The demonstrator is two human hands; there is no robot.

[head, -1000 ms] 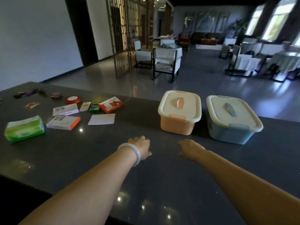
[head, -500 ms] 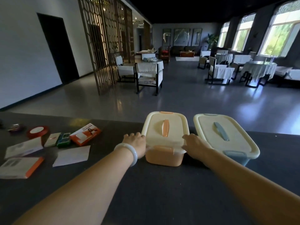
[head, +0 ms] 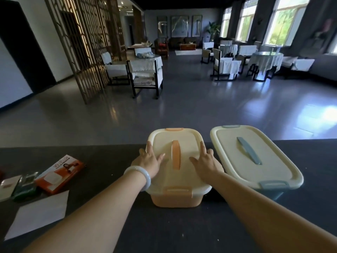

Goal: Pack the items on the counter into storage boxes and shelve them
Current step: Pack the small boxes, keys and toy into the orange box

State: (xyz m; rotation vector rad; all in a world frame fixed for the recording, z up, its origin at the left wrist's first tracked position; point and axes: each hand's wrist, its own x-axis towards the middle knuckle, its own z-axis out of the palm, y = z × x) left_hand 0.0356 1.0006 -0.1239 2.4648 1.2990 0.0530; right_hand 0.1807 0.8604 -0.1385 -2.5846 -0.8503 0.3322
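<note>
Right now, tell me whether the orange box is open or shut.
Shut: the cream lid sits flat on the orange box, both hands resting on it.

On the desk stand 2 lidded boxes side by side: the smaller box left, the larger box just right of it. Both hands rest on the smaller box's lid, left hand and right hand either side of its handle. Far left lie a packet, a sheet of paper before it, and small cartons.
</note>
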